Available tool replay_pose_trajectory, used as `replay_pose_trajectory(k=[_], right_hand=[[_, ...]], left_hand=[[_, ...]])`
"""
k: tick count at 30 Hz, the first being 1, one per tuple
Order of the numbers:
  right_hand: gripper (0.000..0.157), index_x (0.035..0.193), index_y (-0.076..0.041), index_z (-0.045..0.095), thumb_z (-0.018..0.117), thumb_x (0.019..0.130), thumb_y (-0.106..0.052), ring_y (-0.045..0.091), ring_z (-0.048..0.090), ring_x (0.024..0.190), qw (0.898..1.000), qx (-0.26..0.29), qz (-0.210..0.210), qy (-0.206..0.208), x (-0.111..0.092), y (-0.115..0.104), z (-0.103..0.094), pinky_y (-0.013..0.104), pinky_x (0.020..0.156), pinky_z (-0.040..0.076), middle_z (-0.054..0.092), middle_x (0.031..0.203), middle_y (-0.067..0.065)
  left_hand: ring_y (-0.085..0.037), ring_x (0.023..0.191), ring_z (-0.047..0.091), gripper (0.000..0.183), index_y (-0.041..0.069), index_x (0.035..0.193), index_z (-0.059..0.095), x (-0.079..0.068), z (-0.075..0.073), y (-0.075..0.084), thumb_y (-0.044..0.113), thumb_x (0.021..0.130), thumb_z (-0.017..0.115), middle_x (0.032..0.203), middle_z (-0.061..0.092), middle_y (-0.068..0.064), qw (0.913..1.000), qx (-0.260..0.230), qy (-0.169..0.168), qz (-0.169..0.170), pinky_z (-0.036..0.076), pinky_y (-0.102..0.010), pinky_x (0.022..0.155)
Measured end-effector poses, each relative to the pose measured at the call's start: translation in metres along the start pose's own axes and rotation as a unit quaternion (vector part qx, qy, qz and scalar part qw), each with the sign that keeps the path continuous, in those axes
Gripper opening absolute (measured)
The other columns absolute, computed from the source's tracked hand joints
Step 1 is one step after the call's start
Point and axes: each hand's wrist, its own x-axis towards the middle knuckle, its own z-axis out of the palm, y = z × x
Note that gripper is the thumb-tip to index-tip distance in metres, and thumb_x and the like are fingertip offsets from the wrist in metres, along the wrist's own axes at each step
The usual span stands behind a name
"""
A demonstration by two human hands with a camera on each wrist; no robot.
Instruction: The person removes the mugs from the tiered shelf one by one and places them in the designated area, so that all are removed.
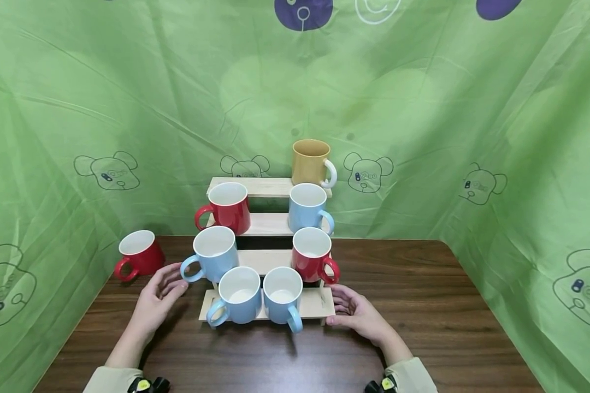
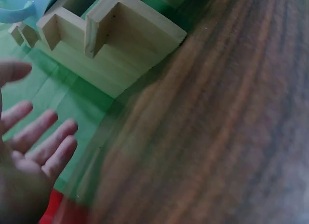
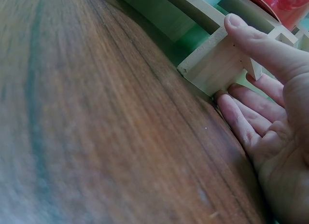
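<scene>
A wooden stepped rack (image 1: pixel 263 187) carries mugs on its shelves. The top has a tan mug (image 1: pixel 308 164) with a white handle; below it stand a red mug (image 1: pixel 233 213) and a light blue mug (image 1: pixel 305 213). Lower come a light blue mug (image 1: pixel 218 259) and a red mug (image 1: pixel 307 262), then two light blue mugs (image 1: pixel 243 300) side by side on the bottom step. My left hand (image 1: pixel 154 300) is spread just left of the rack, apart from it, holding nothing. With fairly straight fingers, my right hand (image 1: pixel 356 314) touches the rack's lower right end, thumb at the front edge.
Another red mug (image 1: pixel 147 257) stands on the brown wooden table (image 1: pixel 423 305) at the far left, beyond my left hand. Green cloth (image 1: pixel 398 109) printed with bear heads hangs behind the table and along both sides.
</scene>
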Motion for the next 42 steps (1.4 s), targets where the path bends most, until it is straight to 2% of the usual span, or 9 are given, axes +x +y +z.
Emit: replay_pose_trajectory(k=[2, 6, 9, 12, 19, 23, 28, 34, 42], right_hand=[[0.078, 0.16, 0.009, 0.041, 0.084, 0.094, 0.0, 0.017, 0.07, 0.125, 1.0, -0.001, -0.004, -0.001, 0.0, 0.0, -0.001, 0.029, 0.106, 0.056, 0.057, 0.15, 0.035], [0.078, 0.159, 0.008, 0.042, 0.084, 0.094, 0.0, 0.018, 0.069, 0.125, 1.0, -0.003, -0.007, -0.001, 0.001, 0.0, -0.001, 0.029, 0.106, 0.056, 0.057, 0.151, 0.035], [0.078, 0.159, 0.009, 0.042, 0.085, 0.094, -0.001, 0.018, 0.069, 0.125, 1.0, -0.006, -0.004, 0.0, 0.0, -0.001, -0.001, 0.029, 0.106, 0.056, 0.057, 0.151, 0.034], [0.078, 0.159, 0.009, 0.043, 0.085, 0.095, -0.002, 0.02, 0.069, 0.125, 1.0, -0.008, 0.0, 0.001, 0.0, -0.002, -0.001, 0.029, 0.106, 0.056, 0.057, 0.151, 0.034], [0.078, 0.159, 0.009, 0.042, 0.085, 0.095, -0.002, 0.02, 0.069, 0.127, 1.0, -0.012, 0.003, 0.005, 0.0, -0.001, -0.003, 0.029, 0.107, 0.055, 0.057, 0.152, 0.034], [0.078, 0.159, 0.008, 0.043, 0.085, 0.095, -0.003, 0.02, 0.068, 0.127, 1.0, -0.02, 0.006, 0.009, 0.0, 0.0, -0.004, 0.029, 0.107, 0.055, 0.058, 0.152, 0.031], [0.078, 0.159, 0.008, 0.042, 0.085, 0.095, -0.002, 0.019, 0.069, 0.126, 1.0, -0.018, 0.01, 0.01, 0.001, 0.0, -0.003, 0.029, 0.106, 0.056, 0.058, 0.151, 0.031], [0.079, 0.159, 0.008, 0.042, 0.085, 0.094, -0.003, 0.02, 0.069, 0.126, 1.0, -0.012, 0.01, 0.007, 0.0, 0.0, -0.001, 0.029, 0.107, 0.055, 0.057, 0.151, 0.034], [0.079, 0.16, 0.006, 0.042, 0.085, 0.094, -0.002, 0.02, 0.068, 0.127, 1.0, -0.013, 0.018, 0.013, -0.001, 0.0, -0.001, 0.029, 0.107, 0.055, 0.057, 0.153, 0.031]], left_hand=[[-0.01, 0.117, 0.073, 0.054, -0.007, 0.154, 0.047, -0.001, 0.0, -0.002, -0.003, 0.105, 0.069, 0.138, 0.071, 0.001, 0.9992, -0.024, -0.032, 0.007, 0.058, -0.019, 0.094], [-0.021, 0.127, 0.071, 0.058, -0.013, 0.154, 0.041, -0.002, 0.0, -0.006, -0.012, 0.102, 0.066, 0.143, 0.069, 0.006, 0.9928, -0.071, -0.091, 0.032, 0.059, -0.023, 0.098], [-0.023, 0.13, 0.07, 0.061, -0.011, 0.155, 0.04, -0.004, 0.002, -0.007, -0.015, 0.1, 0.066, 0.147, 0.068, 0.0, 0.9876, -0.092, -0.119, 0.045, 0.058, -0.024, 0.099], [-0.024, 0.132, 0.068, 0.066, -0.007, 0.158, 0.04, -0.005, 0.003, -0.008, -0.015, 0.099, 0.068, 0.151, 0.065, -0.004, 0.9845, -0.099, -0.138, 0.043, 0.058, -0.026, 0.102], [-0.022, 0.134, 0.065, 0.067, 0.0, 0.159, 0.043, -0.007, 0.006, -0.01, -0.011, 0.099, 0.07, 0.156, 0.057, -0.026, 0.9818, -0.089, -0.167, 0.014, 0.057, -0.029, 0.105], [-0.019, 0.135, 0.064, 0.07, 0.0, 0.16, 0.044, -0.006, 0.011, -0.01, -0.012, 0.097, 0.072, 0.154, 0.054, -0.034, 0.9775, -0.088, -0.189, 0.029, 0.056, -0.029, 0.107], [-0.015, 0.134, 0.064, 0.073, -0.001, 0.159, 0.047, -0.006, 0.014, -0.013, -0.011, 0.093, 0.077, 0.152, 0.057, -0.03, 0.9735, -0.064, -0.213, 0.052, 0.054, -0.03, 0.109], [-0.012, 0.131, 0.064, 0.074, 0.005, 0.157, 0.052, -0.007, 0.01, -0.016, -0.001, 0.091, 0.085, 0.152, 0.06, -0.02, 0.9721, -0.015, -0.231, 0.039, 0.052, -0.027, 0.109], [-0.013, 0.131, 0.065, 0.071, 0.005, 0.154, 0.055, -0.006, 0.009, -0.018, 0.0, 0.091, 0.086, 0.149, 0.061, -0.02, 0.9686, -0.012, -0.246, 0.033, 0.05, -0.023, 0.109]])
